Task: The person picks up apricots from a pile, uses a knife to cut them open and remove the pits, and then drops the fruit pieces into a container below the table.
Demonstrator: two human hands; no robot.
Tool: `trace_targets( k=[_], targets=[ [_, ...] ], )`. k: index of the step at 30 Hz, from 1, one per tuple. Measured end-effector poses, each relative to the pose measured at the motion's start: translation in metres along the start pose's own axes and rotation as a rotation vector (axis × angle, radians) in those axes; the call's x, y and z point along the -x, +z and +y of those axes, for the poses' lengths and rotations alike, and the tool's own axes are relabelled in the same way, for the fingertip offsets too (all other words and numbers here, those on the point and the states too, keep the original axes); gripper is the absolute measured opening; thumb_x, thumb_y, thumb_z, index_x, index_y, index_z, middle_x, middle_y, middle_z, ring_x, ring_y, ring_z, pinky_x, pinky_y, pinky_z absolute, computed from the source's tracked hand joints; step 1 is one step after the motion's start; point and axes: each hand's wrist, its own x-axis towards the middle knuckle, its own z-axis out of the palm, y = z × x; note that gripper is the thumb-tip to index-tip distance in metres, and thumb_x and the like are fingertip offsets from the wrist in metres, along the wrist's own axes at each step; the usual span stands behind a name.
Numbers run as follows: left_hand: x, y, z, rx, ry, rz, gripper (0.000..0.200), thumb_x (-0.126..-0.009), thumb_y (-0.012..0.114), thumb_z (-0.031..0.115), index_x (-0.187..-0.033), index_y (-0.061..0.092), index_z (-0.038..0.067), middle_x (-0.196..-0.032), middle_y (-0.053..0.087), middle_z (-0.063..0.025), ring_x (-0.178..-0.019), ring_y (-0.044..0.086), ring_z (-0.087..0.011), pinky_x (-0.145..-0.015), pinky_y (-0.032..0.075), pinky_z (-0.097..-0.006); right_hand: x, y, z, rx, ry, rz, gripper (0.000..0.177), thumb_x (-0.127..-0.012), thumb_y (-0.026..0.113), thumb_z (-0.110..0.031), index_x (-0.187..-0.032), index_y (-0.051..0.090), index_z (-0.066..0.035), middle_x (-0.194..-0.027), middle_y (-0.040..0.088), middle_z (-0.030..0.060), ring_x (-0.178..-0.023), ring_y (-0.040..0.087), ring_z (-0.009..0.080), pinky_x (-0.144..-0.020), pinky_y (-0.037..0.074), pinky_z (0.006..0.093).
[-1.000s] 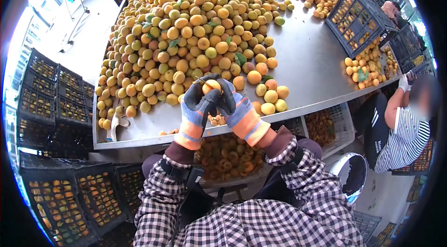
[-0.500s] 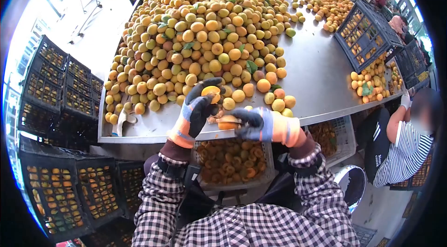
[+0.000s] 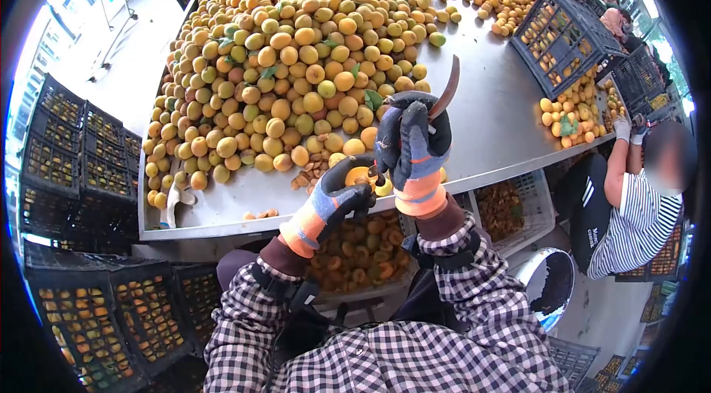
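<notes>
My left hand (image 3: 337,197), in a black and orange glove, holds a cut apricot (image 3: 361,176) with its orange inside facing up, near the table's front edge. My right hand (image 3: 415,145), gloved alike, is closed round a knife (image 3: 449,89) whose curved blade points up and away. The fingers of both hands meet at the cut apricot. A large heap of whole apricots (image 3: 296,60) lies on the metal table (image 3: 489,111) beyond my hands. Below the table edge, a crate of apricot halves (image 3: 363,252) is partly covered by my forearms.
Stacked black crates of apricots (image 3: 85,319) stand at the left. A white glove (image 3: 176,199) lies on the table's left corner. A tilted black crate (image 3: 559,41) rests at the right, near a co-worker in a striped shirt (image 3: 644,230). A white bucket (image 3: 548,282) stands below.
My right hand has turned upward, so the blade now sticks up, and the fruit seen by it is no longer visible there. My left hand has moved lower and slightly right. The view has shifted.
</notes>
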Motion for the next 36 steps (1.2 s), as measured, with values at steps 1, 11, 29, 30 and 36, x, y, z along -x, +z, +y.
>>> trace_targets(
  k=[1,11,29,30,36],
  targets=[
    [0.0,0.0,-0.001,0.011,0.0,-0.004,0.044,-0.087,0.063,0.015,-0.128,0.05,0.004,-0.089,0.059,-0.0033,-0.068,0.054,-0.009,-0.058,0.042,-0.0213,0.0,0.0,0.001,0.0,0.001,0.0,0.019,-0.098,0.058,-0.017,-0.105,0.058,0.001,-0.063,0.058,0.005,-0.04,0.044,0.0078,-0.036,0.032,0.0215],
    [-0.028,-0.012,-0.047,-0.132,0.268,0.144,0.043,-0.085,0.071,0.01,-0.124,0.056,0.002,-0.108,0.063,-0.0053,-0.097,0.058,-0.0125,-0.083,0.049,-0.028,0.007,0.007,0.02,-0.071,0.042,-0.029,0.03,-0.095,0.063,-0.024,-0.112,0.055,0.0,-0.066,0.054,-0.0006,-0.051,0.047,0.0061,-0.046,0.036,0.0193],
    [-0.041,-0.034,-0.038,-0.631,0.289,0.337,0.029,-0.086,0.067,0.005,-0.112,0.062,-0.005,-0.097,0.069,-0.0178,-0.088,0.066,-0.0315,-0.083,0.05,-0.0344,-0.026,-0.017,0.043,-0.148,0.437,0.578,0.022,-0.099,0.055,-0.038,-0.104,0.06,-0.017,-0.057,0.047,-0.0039,-0.038,0.037,0.0086,-0.033,0.026,0.0242],
    [-0.039,-0.033,-0.032,-0.569,0.212,0.432,0.028,-0.091,0.067,0.02,-0.104,0.065,-0.005,-0.089,0.072,-0.0169,-0.077,0.067,-0.0246,-0.075,0.051,-0.0341,-0.03,-0.022,0.041,-0.097,0.378,0.544,0.022,-0.098,0.057,-0.037,-0.103,0.062,-0.015,-0.056,0.048,-0.0025,-0.036,0.037,0.0096,-0.032,0.025,0.0246],
    [-0.021,-0.063,-0.01,-0.332,-0.062,0.316,0.039,-0.097,0.057,0.037,-0.09,0.071,0.002,-0.069,0.058,0.0,-0.06,0.05,-0.0088,-0.052,0.041,-0.0266,-0.04,-0.05,0.021,0.173,0.414,0.288,0.018,-0.096,0.062,-0.025,-0.103,0.066,-0.009,-0.058,0.052,-0.0028,-0.04,0.041,0.0059,-0.034,0.029,0.0226]
  ],
)
